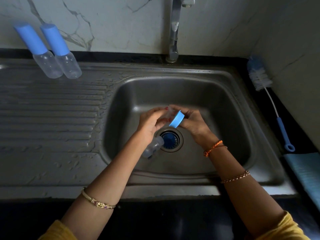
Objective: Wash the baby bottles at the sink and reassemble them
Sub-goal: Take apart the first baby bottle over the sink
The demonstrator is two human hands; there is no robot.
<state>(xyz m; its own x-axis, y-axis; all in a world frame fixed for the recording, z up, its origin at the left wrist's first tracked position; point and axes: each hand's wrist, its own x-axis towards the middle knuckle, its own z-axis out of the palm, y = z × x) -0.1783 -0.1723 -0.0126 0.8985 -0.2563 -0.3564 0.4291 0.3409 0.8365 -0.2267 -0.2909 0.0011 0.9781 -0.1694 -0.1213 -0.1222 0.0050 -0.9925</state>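
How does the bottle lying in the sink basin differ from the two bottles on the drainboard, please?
The bottle in the basin lies on its side by the drain, while the two drainboard bottles stand side by side. The basin bottle has no blue top on its neck; each drainboard bottle wears a tall blue cap. A loose blue ring sits between the left hand and right hand instead. All three bodies are clear plastic.

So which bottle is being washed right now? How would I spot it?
Look into the steel sink basin, down at the round drain with its blue strainer. The clear bottle lies on its side there, neck toward the drain, under the left forearm. Unlike the two capped bottles on the drainboard, it has no blue top.
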